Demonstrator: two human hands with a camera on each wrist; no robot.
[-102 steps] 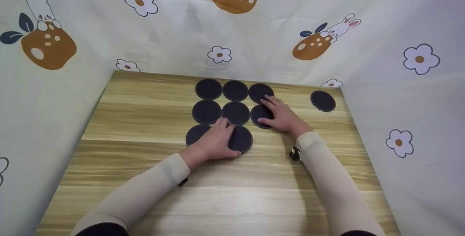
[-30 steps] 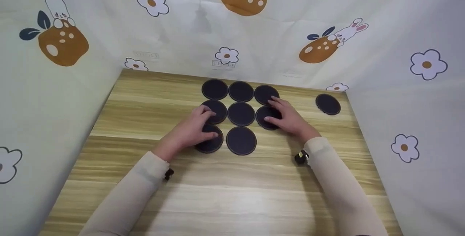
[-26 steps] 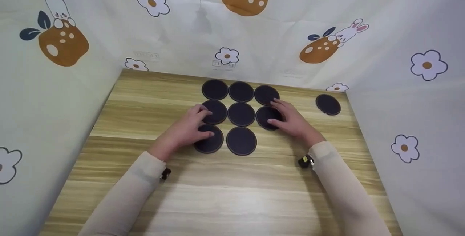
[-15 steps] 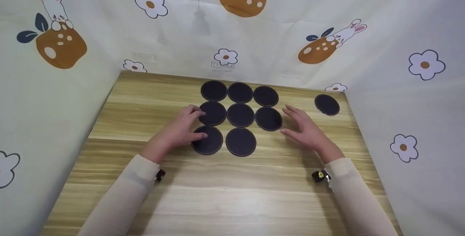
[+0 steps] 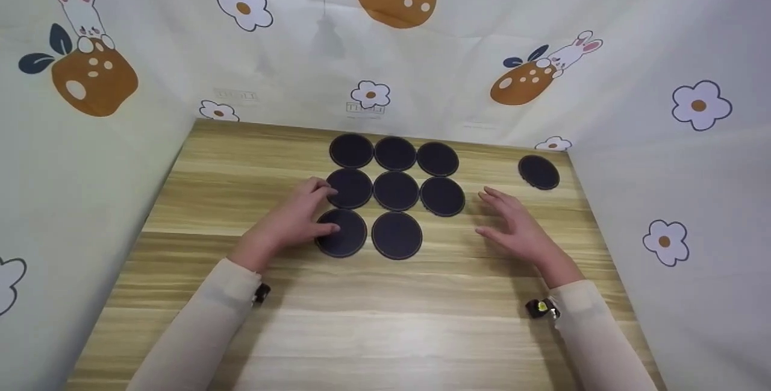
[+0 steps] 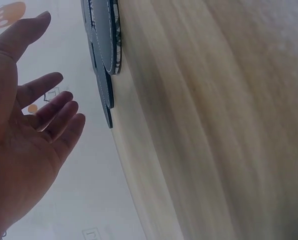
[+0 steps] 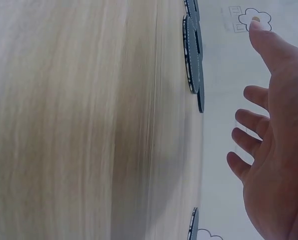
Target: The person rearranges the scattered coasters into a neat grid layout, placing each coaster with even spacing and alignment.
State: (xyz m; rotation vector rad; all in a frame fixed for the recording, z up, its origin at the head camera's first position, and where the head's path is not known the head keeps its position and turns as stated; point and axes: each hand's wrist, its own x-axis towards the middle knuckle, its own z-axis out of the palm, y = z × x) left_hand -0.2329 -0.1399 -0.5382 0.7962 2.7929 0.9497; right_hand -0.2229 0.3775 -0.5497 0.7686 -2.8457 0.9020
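Several round black coasters with stitched edges lie flat on the wooden table. They form two rows of three, with a front row of two: a front-left coaster (image 5: pixel 349 241) and a front-right coaster (image 5: pixel 397 235). My left hand (image 5: pixel 289 216) hovers at the group's left side, its thumb over the front-left coaster and its fingertips over the middle-left coaster (image 5: pixel 354 186). The left wrist view shows this left hand (image 6: pixel 19 135) holding nothing, fingers relaxed. To the right of the middle-right coaster (image 5: pixel 443 197), my right hand (image 5: pixel 519 231) is raised with nothing in it.
One more coaster (image 5: pixel 539 172) lies apart at the table's back right corner. Pale cloth walls (image 5: pixel 289 59) printed with rabbits, flowers and orange fruit enclose the back and sides of the wooden table (image 5: pixel 385 319).
My right hand has lifted off the right-hand coasters and drawn back to the right. My left hand moved from the front-right coaster to the group's left side, then slightly further left.
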